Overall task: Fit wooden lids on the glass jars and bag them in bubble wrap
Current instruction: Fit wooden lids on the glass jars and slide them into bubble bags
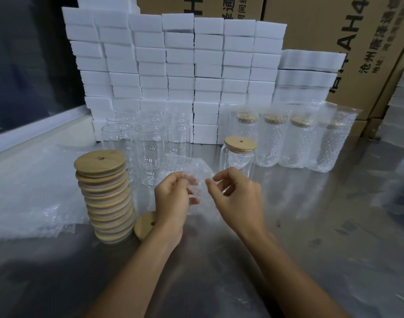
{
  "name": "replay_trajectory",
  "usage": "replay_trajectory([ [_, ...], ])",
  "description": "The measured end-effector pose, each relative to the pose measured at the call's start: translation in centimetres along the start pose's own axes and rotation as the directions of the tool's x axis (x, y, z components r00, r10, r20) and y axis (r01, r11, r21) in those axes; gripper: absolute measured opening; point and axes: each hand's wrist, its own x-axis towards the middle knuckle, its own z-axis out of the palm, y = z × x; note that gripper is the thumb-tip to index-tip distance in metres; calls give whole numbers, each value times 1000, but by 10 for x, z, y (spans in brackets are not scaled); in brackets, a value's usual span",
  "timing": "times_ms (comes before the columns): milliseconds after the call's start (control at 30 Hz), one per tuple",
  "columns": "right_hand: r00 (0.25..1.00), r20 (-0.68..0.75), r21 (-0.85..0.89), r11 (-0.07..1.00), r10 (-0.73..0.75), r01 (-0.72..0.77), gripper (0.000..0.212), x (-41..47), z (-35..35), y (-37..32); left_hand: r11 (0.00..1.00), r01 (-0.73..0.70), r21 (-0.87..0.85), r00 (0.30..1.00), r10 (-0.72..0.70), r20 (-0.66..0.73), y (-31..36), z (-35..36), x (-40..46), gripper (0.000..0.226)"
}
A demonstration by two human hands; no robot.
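My left hand [173, 198] pinches a clear bubble wrap bag [192, 171] above the steel table. My right hand [235, 193] hovers just right of the bag with fingers curled; whether it touches the bag's edge is unclear. A glass jar with a wooden lid [240, 154] stands unbagged just behind my right hand. To its right stand several lidded jars in bubble wrap bags [290, 143]. Several open glass jars without lids [148, 148] stand behind my left hand. A tall stack of wooden lids [107, 196] rises at the left, with one loose lid [146, 226] leaning at its base.
A flat pile of bubble wrap bags [36, 203] lies at the left on the steel table [311, 226]. White foam blocks [180, 65] are stacked in a wall at the back, with cardboard cartons [334, 31] behind and to the right.
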Motion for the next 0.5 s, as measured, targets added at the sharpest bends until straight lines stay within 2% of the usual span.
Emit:
replay_trajectory([
  [67,990,134,-37,998,47,-42,33,-1,0,-2,1000,17,-18,999,-17,41,0,2,-3,19],
  [133,977,196,-84,994,81,-66,44,-1,1,-3,999,20,39,996,-23,89,-2,3,-6,3],
  [200,979,182,-97,992,91,-75,36,0,0,-3,991,-13,135,994,-2,109,-7,3,-8,17],
  [267,982,170,-84,994,83,-69,22,0,0,-4,987,-51,155,996,38,87,-9,3,-8,19],
  [333,991,121,-69,997,52,-43,10,0,0,-6,981,-86,175,996,85,11,-10,2,-6,22],
  [400,1000,-4,-55,998,13,-13,3,1,-2,-8,977,-104,185,986,125,-107,-11,-1,-1,30],
  [500,981,-195,-34,999,-22,15,4,4,-7,-9,965,-161,209,957,204,-205,-12,-7,4,38],
])
